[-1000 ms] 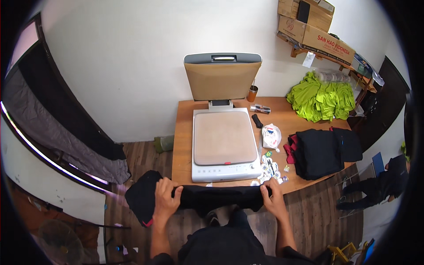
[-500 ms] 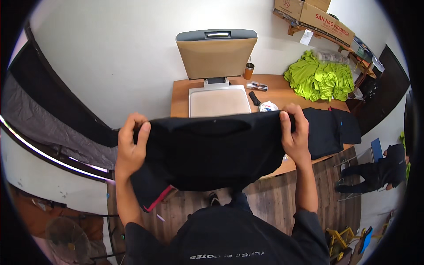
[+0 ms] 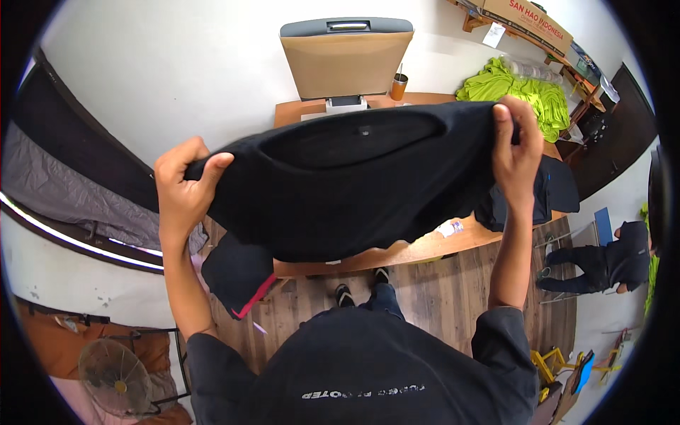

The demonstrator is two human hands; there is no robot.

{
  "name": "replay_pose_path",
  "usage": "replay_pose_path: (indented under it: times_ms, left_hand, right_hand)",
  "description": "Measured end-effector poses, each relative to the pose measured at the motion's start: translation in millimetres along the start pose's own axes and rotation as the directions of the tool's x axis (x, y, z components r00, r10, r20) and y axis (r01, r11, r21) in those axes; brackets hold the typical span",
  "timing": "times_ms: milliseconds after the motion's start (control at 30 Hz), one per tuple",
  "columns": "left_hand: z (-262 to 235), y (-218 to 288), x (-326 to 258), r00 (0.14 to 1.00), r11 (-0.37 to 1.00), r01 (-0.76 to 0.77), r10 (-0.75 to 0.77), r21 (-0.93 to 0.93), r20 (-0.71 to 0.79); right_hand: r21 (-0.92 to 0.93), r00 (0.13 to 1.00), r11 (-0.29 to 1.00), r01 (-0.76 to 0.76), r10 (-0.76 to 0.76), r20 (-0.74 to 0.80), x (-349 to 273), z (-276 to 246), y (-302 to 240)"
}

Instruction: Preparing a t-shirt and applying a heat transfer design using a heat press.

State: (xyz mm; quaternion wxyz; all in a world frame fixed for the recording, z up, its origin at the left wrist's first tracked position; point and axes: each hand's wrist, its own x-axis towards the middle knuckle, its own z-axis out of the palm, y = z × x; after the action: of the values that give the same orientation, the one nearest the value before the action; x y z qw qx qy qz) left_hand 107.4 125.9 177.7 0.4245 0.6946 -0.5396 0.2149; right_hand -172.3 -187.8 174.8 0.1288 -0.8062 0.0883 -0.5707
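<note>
A black T-shirt [image 3: 340,212] hangs stretched between my hands, with its neck opening facing up. My left hand [image 3: 185,180] pinches one shoulder between thumb and fingers. Higher up, my right hand [image 3: 518,145] grips the other shoulder, so the shirt slants upward to the right. Behind it stands a heat press [image 3: 347,67] with its tan-covered lid raised; the shirt hides most of its lower plate. To the left, under the shirt, hangs a dark cloth [image 3: 237,273] with a red edge.
The wooden table [image 3: 421,248] runs under the shirt. Folded black garments [image 3: 559,188] lie at its right, with a lime-green garment pile [image 3: 517,92] behind. An orange tumbler [image 3: 399,87] stands beside the press. A fan [image 3: 117,379] is at lower left. Another person [image 3: 623,255] is at the far right.
Both hands have lifted and spread apart, the right one rising more. The shirt is pulled wider and tilted, its neck opening now showing plainly, and it covers more of the press's lower plate.
</note>
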Motion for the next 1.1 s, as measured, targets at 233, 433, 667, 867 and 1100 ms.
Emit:
replay_pose_path:
  times_ms: [233, 433, 667, 867, 1100]
  left_hand:
    - [-7.4, -8.3, 4.5, 0.993, 0.998, 0.026, -0.020, 0.053, -0.112]
    - [-12.1, 0.2, 38.5, 0.968, 0.999, 0.015, -0.004, 0.038, -0.250]
    - [-6.4, -1.5, 68.0, 0.925, 0.987, -0.056, 0.109, 0.151, -0.365]
    - [-11.1, -22.0, 88.8, 0.940, 0.912, -0.129, 0.237, 0.389, -0.244]
    - [-15.6, -28.8, 99.9, 0.926, 0.932, -0.307, 0.339, 0.193, -0.166]
  right_hand:
    - [0.052, 0.993, 0.998, -0.036, 0.030, 0.117, 6.4, 9.6, 10.3]
    - [0.008, 0.997, 0.998, 0.064, -0.064, -0.042, 34.8, 10.6, 5.3]
    - [0.009, 0.998, 0.999, 0.049, -0.049, -0.047, 57.2, 20.8, 31.9]
    - [-0.084, 1.000, 0.996, 0.010, -0.009, 0.003, 70.6, 19.6, 60.1]
    - [-0.135, 0.994, 0.985, 0.111, -0.111, 0.001, 83.2, 18.0, 57.3]
